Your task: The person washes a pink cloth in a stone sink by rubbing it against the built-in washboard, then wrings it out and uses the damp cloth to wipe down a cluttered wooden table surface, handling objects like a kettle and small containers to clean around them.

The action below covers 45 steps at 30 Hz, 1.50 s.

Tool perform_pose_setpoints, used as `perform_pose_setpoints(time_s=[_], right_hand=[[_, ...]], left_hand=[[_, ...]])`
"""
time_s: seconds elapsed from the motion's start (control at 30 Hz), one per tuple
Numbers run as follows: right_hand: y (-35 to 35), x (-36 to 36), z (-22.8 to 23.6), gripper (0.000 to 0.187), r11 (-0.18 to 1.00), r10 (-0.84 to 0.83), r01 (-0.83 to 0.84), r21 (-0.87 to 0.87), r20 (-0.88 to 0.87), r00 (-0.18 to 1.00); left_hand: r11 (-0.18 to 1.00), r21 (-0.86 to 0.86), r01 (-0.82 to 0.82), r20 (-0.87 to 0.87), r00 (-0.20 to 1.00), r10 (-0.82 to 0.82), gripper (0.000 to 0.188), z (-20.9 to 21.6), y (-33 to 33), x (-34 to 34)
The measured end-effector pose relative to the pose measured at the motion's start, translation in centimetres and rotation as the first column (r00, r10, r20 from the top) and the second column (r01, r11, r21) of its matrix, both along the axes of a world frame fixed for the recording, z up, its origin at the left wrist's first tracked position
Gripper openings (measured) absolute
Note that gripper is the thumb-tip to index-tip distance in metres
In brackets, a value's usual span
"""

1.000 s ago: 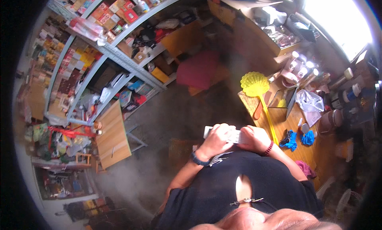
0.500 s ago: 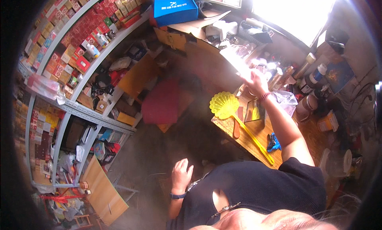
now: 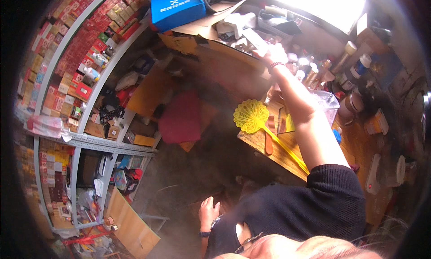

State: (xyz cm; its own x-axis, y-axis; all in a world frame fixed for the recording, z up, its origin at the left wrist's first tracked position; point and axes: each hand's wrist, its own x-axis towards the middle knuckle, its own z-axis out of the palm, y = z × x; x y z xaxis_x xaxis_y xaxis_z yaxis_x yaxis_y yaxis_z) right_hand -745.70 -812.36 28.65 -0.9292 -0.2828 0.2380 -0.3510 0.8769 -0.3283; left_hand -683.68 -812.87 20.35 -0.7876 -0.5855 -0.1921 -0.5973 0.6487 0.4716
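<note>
My right hand reaches far out over the cluttered desk, its fingers closed at the near end of a white flat, oblong object. Strong glare hides the exact grip and what kind of thing this is. Just right of that hand stand several bottles and jars. Under my forearm lie a yellow fly swatter, a brown comb and a small framed mirror. Low and to the left, my left hand hangs beside my body with its fingers stretched and nothing in them.
A blue box sits on cardboard at the far end of the desk. Shelves of small boxes line the left side. A dark red cover drapes something beyond the desk. A wooden board leans at lower left.
My right arm has stretched farther forward and left, carrying the white object toward the desk's far clutter. The view has shifted a little. My left hand stays low and open.
</note>
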Motion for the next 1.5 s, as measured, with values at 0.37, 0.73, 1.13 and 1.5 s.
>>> perform_pose_setpoints(time_s=[0.37,0.73,1.13,1.5], right_hand=[[18.6,9.5,5.9,0.059,0.870,0.300,-0.420,-0.259,-0.399,0.867],[47.2,29.0,-10.4,0.052,0.988,-0.155,0.156,-0.025,0.038,0.987],[37.6,28.1,-9.4,0.036,0.810,0.581,-0.548,-0.208,0.168,0.796],[37.4,27.1,-16.5,0.040,0.759,0.636,-0.565,-0.324,0.182,0.750]], left_hand=[[0.976,0.106,0.188,-0.071,0.981,-0.181,0.033,-1.2,0.5,-7.6],[0.856,0.395,0.335,-0.299,0.927,-0.225,0.020,-0.5,6.2,-22.1],[0.779,0.614,0.124,-0.235,0.971,0.030,0.022,-4.7,12.2,-23.9],[0.861,0.374,-0.345,-0.140,0.897,0.420,0.023,-3.7,17.0,-3.5]])
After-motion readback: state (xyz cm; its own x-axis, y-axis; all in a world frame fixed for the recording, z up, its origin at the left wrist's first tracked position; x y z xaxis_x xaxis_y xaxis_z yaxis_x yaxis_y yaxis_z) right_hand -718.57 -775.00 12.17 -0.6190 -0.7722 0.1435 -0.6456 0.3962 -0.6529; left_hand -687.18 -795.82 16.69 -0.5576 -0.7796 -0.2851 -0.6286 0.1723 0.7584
